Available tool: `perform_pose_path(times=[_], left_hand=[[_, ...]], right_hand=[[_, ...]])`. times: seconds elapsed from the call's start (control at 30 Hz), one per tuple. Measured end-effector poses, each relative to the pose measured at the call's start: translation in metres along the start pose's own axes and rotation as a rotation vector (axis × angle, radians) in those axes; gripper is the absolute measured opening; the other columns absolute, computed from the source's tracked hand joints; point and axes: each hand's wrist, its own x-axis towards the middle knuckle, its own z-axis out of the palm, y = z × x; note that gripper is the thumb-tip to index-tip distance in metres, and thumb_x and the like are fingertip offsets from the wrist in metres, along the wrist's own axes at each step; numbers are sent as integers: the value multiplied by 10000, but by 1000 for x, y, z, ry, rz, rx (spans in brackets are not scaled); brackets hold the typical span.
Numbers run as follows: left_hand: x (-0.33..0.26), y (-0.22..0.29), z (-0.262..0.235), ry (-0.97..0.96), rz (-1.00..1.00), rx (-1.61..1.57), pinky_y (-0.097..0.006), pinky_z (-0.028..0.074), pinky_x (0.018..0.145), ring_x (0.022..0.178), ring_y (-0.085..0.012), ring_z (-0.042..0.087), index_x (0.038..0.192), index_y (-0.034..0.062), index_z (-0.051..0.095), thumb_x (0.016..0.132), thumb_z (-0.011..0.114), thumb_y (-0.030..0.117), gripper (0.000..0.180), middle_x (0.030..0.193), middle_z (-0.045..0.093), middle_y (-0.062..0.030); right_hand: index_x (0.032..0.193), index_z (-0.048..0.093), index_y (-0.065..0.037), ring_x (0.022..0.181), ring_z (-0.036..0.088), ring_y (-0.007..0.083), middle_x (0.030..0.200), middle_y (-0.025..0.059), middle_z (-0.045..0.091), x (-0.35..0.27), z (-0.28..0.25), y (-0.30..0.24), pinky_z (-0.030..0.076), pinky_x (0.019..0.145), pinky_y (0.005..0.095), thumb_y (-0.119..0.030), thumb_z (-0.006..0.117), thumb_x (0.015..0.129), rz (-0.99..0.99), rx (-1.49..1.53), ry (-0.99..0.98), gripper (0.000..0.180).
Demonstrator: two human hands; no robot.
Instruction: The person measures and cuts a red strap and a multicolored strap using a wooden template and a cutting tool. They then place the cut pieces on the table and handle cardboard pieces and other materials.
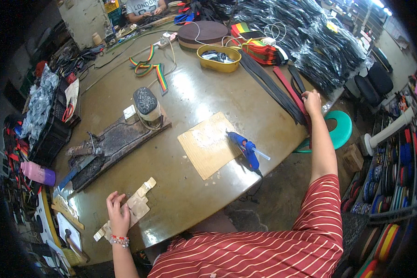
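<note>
- Left hand (119, 217): I see my grip flat and spread, fingers apart, pressing on a tan cut-out pattern piece (136, 204) at the near edge of the counter (194, 92). Nothing is clamped in it. A beaded bracelet (120, 240) sits on the wrist.
- Right hand (312, 102): my arm is stretched to the right edge of the counter, the grip closed on the ends of the dark straps (268, 85); a red strap (289, 90) lies among them. I cannot tell exactly which strap the fingers pinch.
- Straps: they run from the far middle of the counter out to its right edge, fanned side by side.
- Cardboard sheet (204, 146): lying flat at the middle of the counter, between my two hands.
- Blue glue gun (245, 149): lying on its side at the right edge of the cardboard, partly on it.
- Dark wooden board (116, 141): left of the cardboard, carrying a small block-shaped tool (146, 104) at its far end.
- Yellow oval tin (218, 58): far side of the counter, beside the start of the straps.
- Striped webbing (148, 68): red, yellow and green, loose near the far left edge.
- Green stool (339, 129): on the floor, just beyond the right edge.
</note>
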Motion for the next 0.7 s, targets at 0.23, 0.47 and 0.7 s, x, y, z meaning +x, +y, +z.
perform_pose_path(times=[0.23, 0.47, 0.7], left_hand=[[-9, -7, 16, 76, -15, -22, -397, 399, 956, 1103, -312, 487, 1012, 13, 588, 795, 536, -31, 227, 1225, 429, -156], [-10, -11, 21, 104, -32, -42, -403, 396, 951, 1093, -319, 485, 984, 6, 589, 792, 527, -27, 206, 1209, 437, -168], [-11, -11, 22, 106, -53, -13, -400, 412, 934, 1074, -317, 502, 964, 6, 594, 787, 530, -27, 192, 1203, 444, -166]], right_hand=[[909, 674, -97, 1011, 534, 300, 1024, 119, 596, 10, 13, -1, 451, 865, 414, -179, 662, 765, 4, -108, 17, 166], [917, 669, -87, 860, 630, 258, 926, 89, 673, 61, 13, 40, 463, 789, 364, -226, 624, 815, 64, 245, 110, 178], [900, 697, -37, 792, 623, 130, 820, 55, 687, 75, 63, 104, 472, 745, 275, -141, 689, 777, 216, 633, -97, 161]])
